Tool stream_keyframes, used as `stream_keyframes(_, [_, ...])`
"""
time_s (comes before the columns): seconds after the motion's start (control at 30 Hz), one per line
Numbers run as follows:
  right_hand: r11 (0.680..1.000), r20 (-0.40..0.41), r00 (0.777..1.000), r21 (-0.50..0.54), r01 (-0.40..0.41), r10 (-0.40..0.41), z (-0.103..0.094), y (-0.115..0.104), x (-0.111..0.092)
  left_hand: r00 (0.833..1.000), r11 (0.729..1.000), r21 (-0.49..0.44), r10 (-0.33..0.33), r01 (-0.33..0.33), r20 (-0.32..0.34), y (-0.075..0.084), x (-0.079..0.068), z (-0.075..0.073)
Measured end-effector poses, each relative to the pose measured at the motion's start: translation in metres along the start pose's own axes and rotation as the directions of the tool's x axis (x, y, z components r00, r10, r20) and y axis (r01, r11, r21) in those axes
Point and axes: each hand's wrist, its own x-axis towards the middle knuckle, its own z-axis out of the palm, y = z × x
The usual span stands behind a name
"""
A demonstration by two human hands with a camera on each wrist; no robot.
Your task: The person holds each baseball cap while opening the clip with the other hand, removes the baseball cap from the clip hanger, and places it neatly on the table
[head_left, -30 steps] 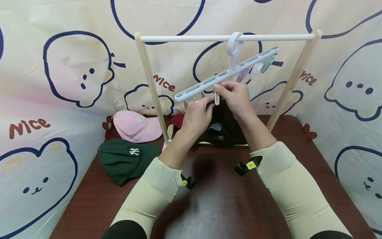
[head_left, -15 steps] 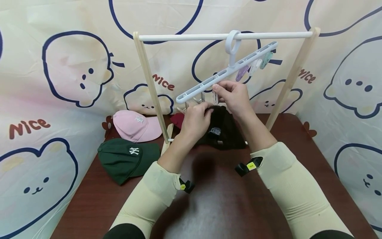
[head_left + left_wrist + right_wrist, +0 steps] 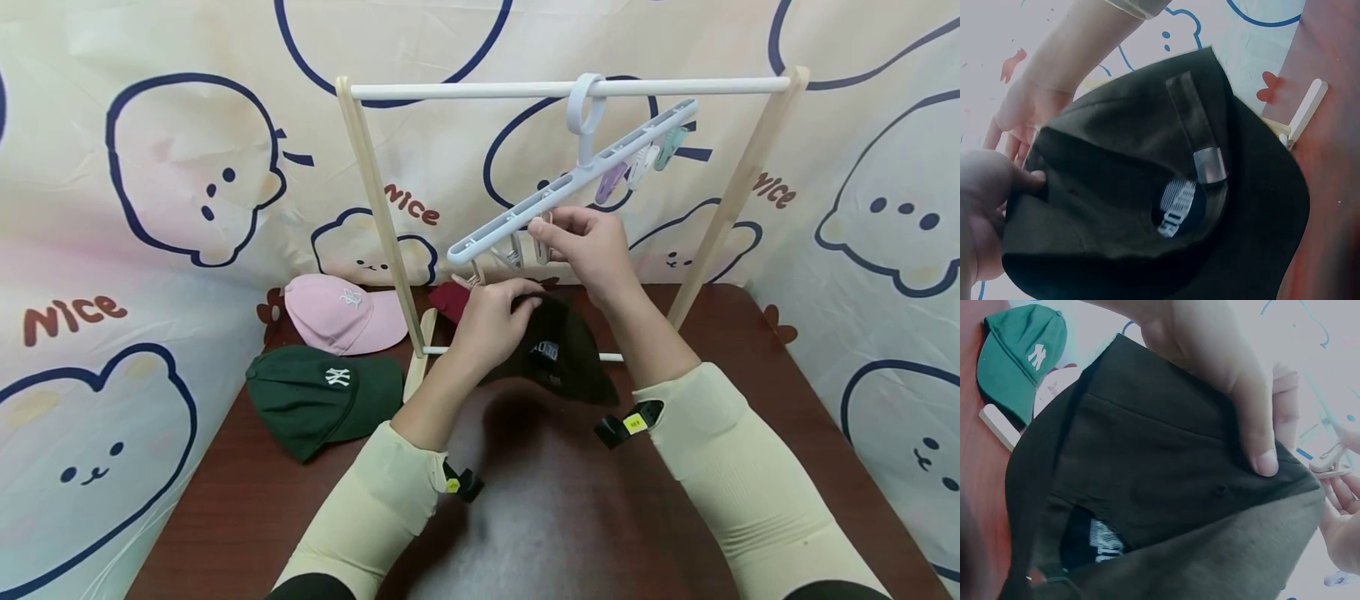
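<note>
My left hand (image 3: 489,327) grips a dark brown-black baseball cap (image 3: 573,358) by its crown, below a pale blue clip hanger (image 3: 555,191). In the left wrist view the cap's back opening, strap and metal buckle (image 3: 1210,165) show, with a white-lettered label (image 3: 1179,206) inside. My right hand (image 3: 592,246) pinches a light beige clip (image 3: 543,240) under the hanger's bar. In the right wrist view this clip (image 3: 1330,460) stands just beyond the cap's top, and my left thumb (image 3: 1263,453) presses on the fabric.
The hanger hangs tilted from a white rod (image 3: 465,92) on a wooden stand (image 3: 371,200). Purple, white and green clips (image 3: 670,148) hang at its right end. A pink cap (image 3: 330,312), a green cap (image 3: 300,396) and a red cap (image 3: 447,300) lie on the brown table (image 3: 547,517).
My left hand has moved down with the dark cap, away from the clip, and the cap has tilted. My right hand stays at the clip, and the hanger has shifted slightly.
</note>
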Motion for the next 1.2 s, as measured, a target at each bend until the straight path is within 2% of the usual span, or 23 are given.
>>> stream_keyframes(0.3, [1.0,0.012,1.0,0.004,0.022,-0.022,-0.001,0.001,-0.006,0.992,0.992,-0.127,0.025,-0.009,0.126,-0.017,-0.021,0.003])
stream_keyframes(0.47, [0.999,0.017,0.999,0.0,0.05,-0.05,-0.002,0.0,-0.01,0.989,0.981,-0.195,0.028,0.0,0.144,-0.028,-0.034,0.003])
stream_keyframes(0.6, [0.998,0.028,0.997,0.022,0.065,-0.066,-0.003,-0.001,-0.014,0.986,0.961,-0.275,0.014,0.033,0.166,-0.038,-0.043,0.001])
stream_keyframes(0.77, [0.996,0.042,0.997,0.059,0.068,-0.07,-0.005,-0.003,-0.018,0.967,0.922,-0.374,-0.001,0.099,0.255,-0.049,-0.054,0.001])
stream_keyframes(0.93, [0.996,0.047,0.997,0.062,0.063,-0.066,-0.006,-0.006,-0.023,0.941,0.893,-0.42,-0.012,0.162,0.337,-0.06,-0.067,0.004])
stream_keyframes(1.07, [0.995,0.041,0.996,0.055,0.08,-0.082,-0.008,-0.006,-0.025,0.925,0.899,-0.406,0.0,0.167,0.379,-0.068,-0.075,0.013])
stream_keyframes(1.2, [0.995,0.034,0.994,0.002,0.102,-0.102,-0.01,-0.005,-0.027,0.92,0.908,-0.384,-0.006,0.17,0.392,-0.073,-0.081,0.022])
